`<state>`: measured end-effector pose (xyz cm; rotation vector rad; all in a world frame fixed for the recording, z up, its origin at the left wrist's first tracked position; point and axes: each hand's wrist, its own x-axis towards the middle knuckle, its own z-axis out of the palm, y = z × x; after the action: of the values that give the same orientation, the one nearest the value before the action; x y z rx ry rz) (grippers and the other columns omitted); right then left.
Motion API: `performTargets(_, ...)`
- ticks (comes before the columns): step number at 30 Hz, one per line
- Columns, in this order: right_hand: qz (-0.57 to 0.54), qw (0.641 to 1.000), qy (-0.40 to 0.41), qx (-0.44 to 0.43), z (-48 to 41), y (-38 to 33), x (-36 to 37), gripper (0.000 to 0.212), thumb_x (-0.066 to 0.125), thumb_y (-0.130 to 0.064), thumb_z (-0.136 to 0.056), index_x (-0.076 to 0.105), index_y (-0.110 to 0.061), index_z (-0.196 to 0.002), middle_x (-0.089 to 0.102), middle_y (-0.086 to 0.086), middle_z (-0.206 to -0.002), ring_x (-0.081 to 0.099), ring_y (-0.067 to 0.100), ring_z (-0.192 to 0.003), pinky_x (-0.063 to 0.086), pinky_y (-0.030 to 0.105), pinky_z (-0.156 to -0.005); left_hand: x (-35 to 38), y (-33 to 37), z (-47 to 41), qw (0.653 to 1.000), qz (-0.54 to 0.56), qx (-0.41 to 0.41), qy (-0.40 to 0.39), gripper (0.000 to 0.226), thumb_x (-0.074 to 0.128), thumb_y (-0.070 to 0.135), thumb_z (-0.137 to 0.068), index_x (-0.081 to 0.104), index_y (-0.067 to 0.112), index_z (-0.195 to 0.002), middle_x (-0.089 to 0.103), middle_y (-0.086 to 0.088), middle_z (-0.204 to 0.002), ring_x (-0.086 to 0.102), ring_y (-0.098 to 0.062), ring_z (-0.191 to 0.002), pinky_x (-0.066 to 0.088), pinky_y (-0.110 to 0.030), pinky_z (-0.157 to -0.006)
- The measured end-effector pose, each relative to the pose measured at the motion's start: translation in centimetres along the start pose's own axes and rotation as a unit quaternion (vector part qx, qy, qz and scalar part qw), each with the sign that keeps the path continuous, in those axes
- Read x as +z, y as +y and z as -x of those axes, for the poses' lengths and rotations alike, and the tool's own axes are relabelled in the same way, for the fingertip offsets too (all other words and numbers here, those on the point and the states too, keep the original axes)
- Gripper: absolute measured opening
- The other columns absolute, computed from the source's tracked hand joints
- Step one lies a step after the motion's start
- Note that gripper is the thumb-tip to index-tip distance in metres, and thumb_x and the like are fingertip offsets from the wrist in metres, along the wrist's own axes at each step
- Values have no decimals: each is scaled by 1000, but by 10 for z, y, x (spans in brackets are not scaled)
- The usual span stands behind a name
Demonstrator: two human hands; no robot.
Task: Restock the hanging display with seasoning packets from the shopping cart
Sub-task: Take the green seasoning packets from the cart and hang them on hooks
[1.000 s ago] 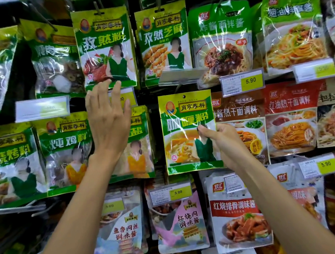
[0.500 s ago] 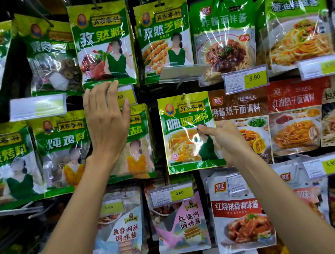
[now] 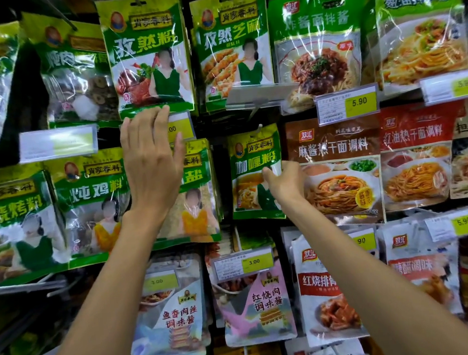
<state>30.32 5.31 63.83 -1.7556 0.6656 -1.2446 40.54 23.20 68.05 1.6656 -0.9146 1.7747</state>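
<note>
My right hand [image 3: 287, 185] pinches the curry packet [image 3: 250, 161] by its right edge. The packet sits in the middle row, between the salt packet [image 3: 197, 197] and a brown noodle packet [image 3: 334, 146]. My left hand [image 3: 152, 167] lies flat, fingers straight, over the salt packet.

yellow 5.90 price tag [image 3: 346, 104] hanging above brown sesame noodle sauce pack [image 3: 337, 174]; red chili-oil noodle sauce pack [image 3: 416, 158] hanging just beside it; 3.00 price tag [image 3: 243, 264] sitting over pink braised-pork sauce pack [image 3: 260, 311]; washed-out label holder [image 3: 57, 143] hanging at left.
</note>
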Motion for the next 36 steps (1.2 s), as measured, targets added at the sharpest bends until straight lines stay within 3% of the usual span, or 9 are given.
performTargets(3, 21, 999, -14, -40, 20, 1, -11, 31, 57, -24, -97, 62, 5, -108, 65, 17, -97, 59, 28, -95, 42, 34, -77, -5, 4, 1, 1000, 9, -7, -6, 45, 39, 26, -102, 43, -2, -137, 49, -22, -136, 43, -35, -130, 19, -43, -116)
performTargets(6, 14, 996, 2, -86, 50, 5, -36, 32, 55, -18, -98, 58, -1, -125, 67, 10, -112, 60, 16, -103, 46, 22, -89, -12, 21, 8, 999, 30, 12, 31, 40, 45, 17, -99, 47, -2, -134, 51, -21, -134, 45, -35, -128, 25, -44, -115)
performTargets(10, -2, 995, 35, -93, 85, 41, -87, 20, 54, -15, -98, 65, -8, -113, 69, 4, -107, 65, 16, -100, 54, 38, -92, -18, 78, 45, 986, 155, 59, 30, 27, 48, 8, -97, 58, -5, -118, 61, -22, -116, 52, -33, -112, 39, -43, -100)
performTargets(14, 29, 997, 58, -32, 132, 99, -146, 15, 51, -21, -100, 60, -29, -92, 67, -6, -88, 67, 8, -85, 57, 39, -81, -18, 163, 116, 942, 316, 47, -105, 26, 45, 9, -96, 64, -4, -106, 66, -20, -101, 61, -34, -97, 46, -42, -87)
performTargets(19, 97, 984, 111, 103, 212, 187, -218, 20, 52, -27, -100, 65, -26, -85, 70, -8, -74, 68, 12, -72, 57, 39, -67, -26, 273, 230, 811, 480, -13, -333, 24, 47, 13, -96, 66, -1, -103, 67, -15, -97, 64, -31, -91, 47, -37, -82)
performTargets(24, 148, 932, 197, 264, 297, 275, -272, 25, 51, -20, -100, 68, -11, -84, 72, 13, -81, 68, 28, -78, 53, 53, -76, -40, 365, 336, 661, 552, -12, -508, 26, 44, 14, -100, 64, -1, -96, 64, -17, -90, 61, -32, -83, 41, -35, -73)
performTargets(27, 177, 886, 253, 346, 346, 317, -293, 30, 50, -18, -100, 69, 2, -90, 71, 21, -86, 67, 37, -84, 50, 52, -78, -49, 407, 391, 577, 560, 9, -594, 29, 41, 18, -102, 62, 1, -92, 63, -17, -81, 60, -34, -76, 38, -39, -65)
performTargets(32, 196, 787, 344, 473, 428, 376, -310, 29, 51, -20, -99, 68, 0, -86, 71, 20, -86, 66, 36, -83, 51, 45, -76, -68, 453, 470, 472, 556, 52, -682, 27, 45, 15, -101, 62, -3, -92, 59, -22, -76, 58, -38, -73, 38, -41, -62)
performTargets(36, 236, 707, 370, 554, 482, 425, -316, 33, 48, -22, -99, 61, 1, -80, 66, 22, -82, 61, 36, -77, 32, 35, -60, -76, 476, 531, 392, 548, 122, -729, 27, 43, 7, -100, 59, -10, -86, 58, -33, -79, 57, -41, -75, 37, -45, -68)
